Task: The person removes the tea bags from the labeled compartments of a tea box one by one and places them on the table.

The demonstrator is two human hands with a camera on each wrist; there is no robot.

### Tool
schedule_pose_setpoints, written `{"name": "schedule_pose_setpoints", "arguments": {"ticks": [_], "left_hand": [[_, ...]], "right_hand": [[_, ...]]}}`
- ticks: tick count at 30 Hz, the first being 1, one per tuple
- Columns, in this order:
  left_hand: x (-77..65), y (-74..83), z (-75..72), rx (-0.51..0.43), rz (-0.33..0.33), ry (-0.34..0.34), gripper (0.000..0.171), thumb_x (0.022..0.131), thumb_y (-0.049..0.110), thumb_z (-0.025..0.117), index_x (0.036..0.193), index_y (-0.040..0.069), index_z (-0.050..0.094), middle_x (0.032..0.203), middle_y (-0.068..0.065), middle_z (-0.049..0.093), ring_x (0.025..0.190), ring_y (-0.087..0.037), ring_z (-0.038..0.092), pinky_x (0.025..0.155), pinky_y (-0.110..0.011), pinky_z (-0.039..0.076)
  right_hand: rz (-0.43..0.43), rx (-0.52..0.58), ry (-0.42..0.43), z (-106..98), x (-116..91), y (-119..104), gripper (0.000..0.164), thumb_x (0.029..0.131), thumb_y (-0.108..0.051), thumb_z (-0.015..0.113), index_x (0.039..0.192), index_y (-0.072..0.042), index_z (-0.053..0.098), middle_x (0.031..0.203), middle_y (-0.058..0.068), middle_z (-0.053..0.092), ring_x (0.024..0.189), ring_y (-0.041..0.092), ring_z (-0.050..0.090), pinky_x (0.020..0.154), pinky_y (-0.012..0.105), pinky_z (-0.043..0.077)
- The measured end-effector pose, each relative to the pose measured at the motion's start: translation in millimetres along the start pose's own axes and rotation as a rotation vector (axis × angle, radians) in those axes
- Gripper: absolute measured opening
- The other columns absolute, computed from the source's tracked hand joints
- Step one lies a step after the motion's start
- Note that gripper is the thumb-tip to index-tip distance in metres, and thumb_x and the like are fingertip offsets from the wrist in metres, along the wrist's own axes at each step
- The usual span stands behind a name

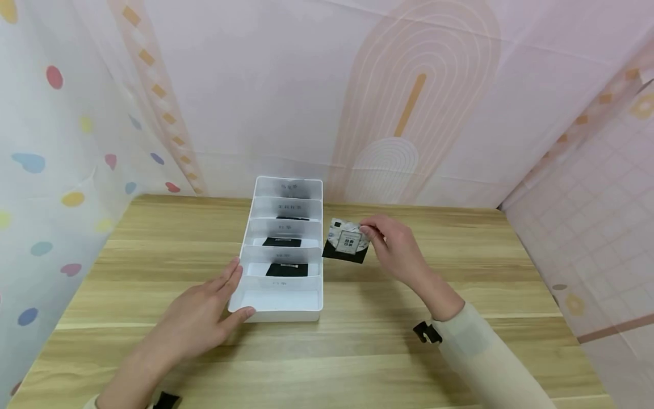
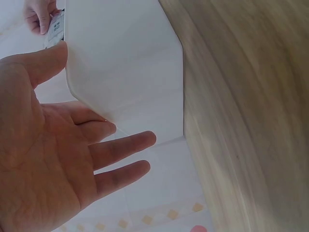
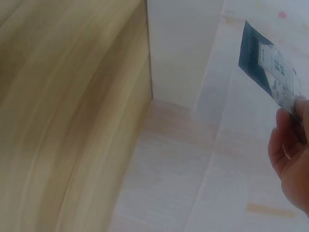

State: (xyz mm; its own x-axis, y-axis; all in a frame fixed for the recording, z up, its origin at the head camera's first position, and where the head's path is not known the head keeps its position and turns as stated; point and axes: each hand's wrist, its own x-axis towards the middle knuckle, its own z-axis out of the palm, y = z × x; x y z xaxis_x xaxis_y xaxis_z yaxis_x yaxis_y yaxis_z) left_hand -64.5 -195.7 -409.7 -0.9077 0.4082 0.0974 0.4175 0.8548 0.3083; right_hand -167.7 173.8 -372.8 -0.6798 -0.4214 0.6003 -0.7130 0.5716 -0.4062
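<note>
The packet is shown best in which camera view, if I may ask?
The head view, because the packet shows nearly all its printed side there. The right wrist view shows it at a slant; the left wrist view only part, beyond the box.

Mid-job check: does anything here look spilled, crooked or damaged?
No, nothing stands out. The white rectangular plastic compartment box sits flat on the wooden table, no spill shows, and the black and grey square packet pinched by the right hand has no visible tear. The black packets inside the box are partly hidden, so I can't judge those.
</note>
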Motion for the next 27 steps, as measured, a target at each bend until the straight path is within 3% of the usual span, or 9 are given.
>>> {"name": "schedule_pose_setpoints", "arguments": {"ticks": [18,27], "left_hand": [[-0.1,-0.1,1.5,-0.004,-0.012,0.005,0.084,0.100,0.048,0.069,0.155,-0.009,0.042,0.165,-0.022,0.036,0.135,-0.046,0.055,0.103,-0.062,0.049],[0.5,0.8,0.5,0.005,-0.006,0.003,0.084,0.100,0.049,0.069,0.155,-0.009,0.042,0.165,-0.022,0.036,0.135,-0.046,0.055,0.103,-0.062,0.049]], "right_hand": [[0.154,-0.006,-0.088,4,-4,30,0.011,0.102,-0.004,0.067,0.106,0.003,0.073,0.091,0.011,0.070,0.071,0.019,0.057,0.065,0.036,0.051],[0.217,-0.009,-0.191,14,-7,46,0.012,0.105,-0.007,0.064,0.104,0.001,0.073,0.089,0.009,0.069,0.075,0.019,0.058,0.069,0.038,0.052]]}}
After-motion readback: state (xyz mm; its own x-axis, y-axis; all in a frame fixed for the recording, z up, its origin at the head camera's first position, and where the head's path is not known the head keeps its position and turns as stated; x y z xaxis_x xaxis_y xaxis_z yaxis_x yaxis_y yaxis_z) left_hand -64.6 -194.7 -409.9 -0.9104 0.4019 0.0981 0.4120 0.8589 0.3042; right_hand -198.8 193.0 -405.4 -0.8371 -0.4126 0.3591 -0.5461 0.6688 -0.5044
